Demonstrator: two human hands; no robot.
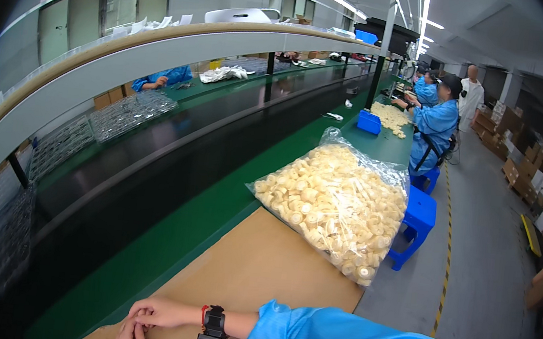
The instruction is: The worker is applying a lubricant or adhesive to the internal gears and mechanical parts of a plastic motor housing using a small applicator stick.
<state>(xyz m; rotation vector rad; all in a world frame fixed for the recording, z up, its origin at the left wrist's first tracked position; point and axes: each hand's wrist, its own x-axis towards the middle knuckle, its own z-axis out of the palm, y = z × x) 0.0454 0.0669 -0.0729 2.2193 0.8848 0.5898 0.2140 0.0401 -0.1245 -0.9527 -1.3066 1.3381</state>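
My right hand (162, 311) reaches in from the lower right, in a blue sleeve with a black strapped device on the wrist. Its fingers are curled and touch my left hand (133, 337) at the bottom edge. The left hand's fingers are bent too, and only part of that hand shows. Whether anything small lies between them is hidden. Both are over the near end of a brown cardboard sheet (263, 251) on the bench. Beyond the sheet lies a large clear plastic bag (337, 203) full of cream-coloured, round, ring-like parts, apart from my hands.
A dark conveyor belt (150, 186) runs along the left, under a long raised shelf (166, 42). Farther up the bench are a blue bin (369, 121) and loose cream parts (391, 118). Co-workers in blue sit beyond; a blue stool (419, 215) stands right of the bag.
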